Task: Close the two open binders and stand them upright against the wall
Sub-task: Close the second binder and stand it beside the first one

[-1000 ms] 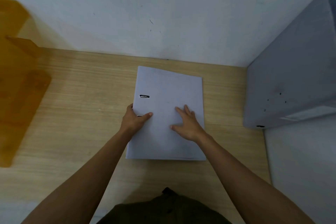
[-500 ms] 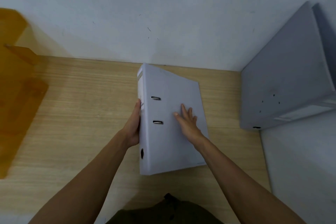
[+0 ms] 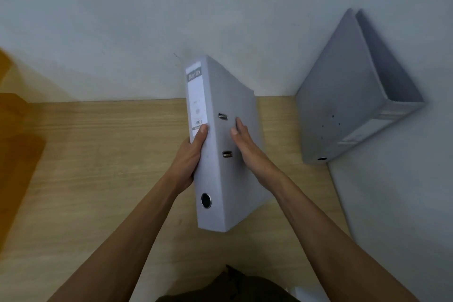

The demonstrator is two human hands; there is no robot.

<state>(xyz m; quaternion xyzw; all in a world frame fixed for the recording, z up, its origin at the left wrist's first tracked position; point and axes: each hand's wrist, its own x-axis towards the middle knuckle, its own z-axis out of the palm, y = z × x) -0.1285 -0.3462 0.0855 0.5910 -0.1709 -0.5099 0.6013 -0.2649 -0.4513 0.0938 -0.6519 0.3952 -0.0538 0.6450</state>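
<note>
Grey binder tilted above the desk; your left hand clasps its spine, right hand flat on cover. Spine label blurred, unreadable.

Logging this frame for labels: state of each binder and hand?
Held binder: closed, lifted and tilted, spine toward camera.
Second binder: closed, leaning in the corner by the right wall.
Left hand: gripping the held binder's spine.
Right hand: flat against its cover.
</note>
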